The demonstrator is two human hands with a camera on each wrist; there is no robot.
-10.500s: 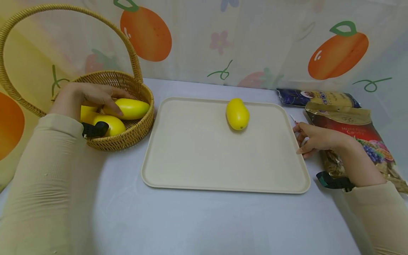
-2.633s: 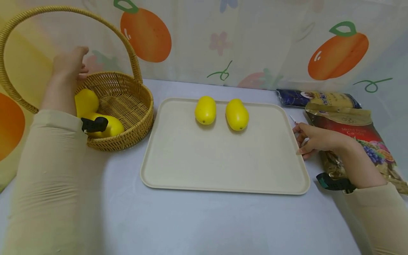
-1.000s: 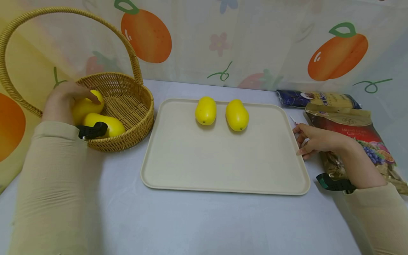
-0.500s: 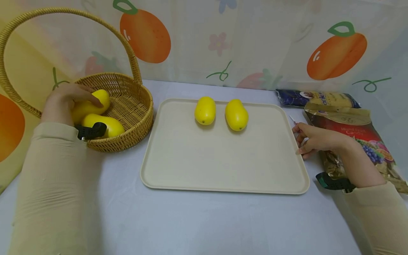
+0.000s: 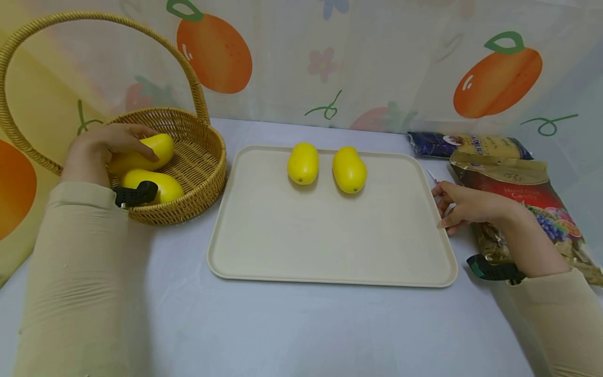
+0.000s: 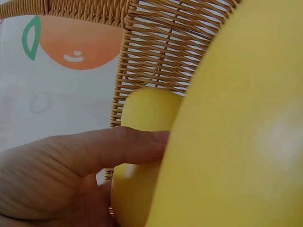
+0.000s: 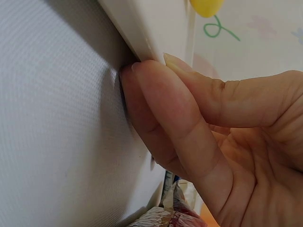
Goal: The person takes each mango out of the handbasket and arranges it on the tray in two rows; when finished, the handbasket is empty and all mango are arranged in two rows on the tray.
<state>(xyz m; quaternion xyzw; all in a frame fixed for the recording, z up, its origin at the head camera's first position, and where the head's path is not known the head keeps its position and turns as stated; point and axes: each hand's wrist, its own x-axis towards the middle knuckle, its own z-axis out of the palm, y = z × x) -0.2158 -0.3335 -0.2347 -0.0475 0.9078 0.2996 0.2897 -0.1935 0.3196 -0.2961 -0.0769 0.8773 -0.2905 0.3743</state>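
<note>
My left hand (image 5: 110, 144) is inside the wicker basket (image 5: 218, 175) at the left, holding a smooth yellow mango (image 5: 162, 149). In the left wrist view the thumb lies on this mango (image 6: 149, 111); the other fingers are mostly hidden. A second basket mango (image 5: 160, 187) lies in front and fills the right of that view. Two more mangoes, one left (image 5: 303, 163) and one right (image 5: 349, 170), rest side by side near the back of the beige tray (image 5: 330, 235). My right hand (image 5: 471, 204) pinches the tray's right edge between thumb and fingers.
The basket's tall handle (image 5: 96, 15) arches over its left side. Right of the tray lie a blue and gold packet (image 5: 471, 145) and a red candy bag (image 5: 523, 191), partly under my right forearm. A patterned curtain (image 5: 377, 63) hangs behind the table.
One mango has come onto the tray since the oldest frame. My left hand, lately raised at the basket's back left, is down on a mango, which has shifted right. The right hand stays put.
</note>
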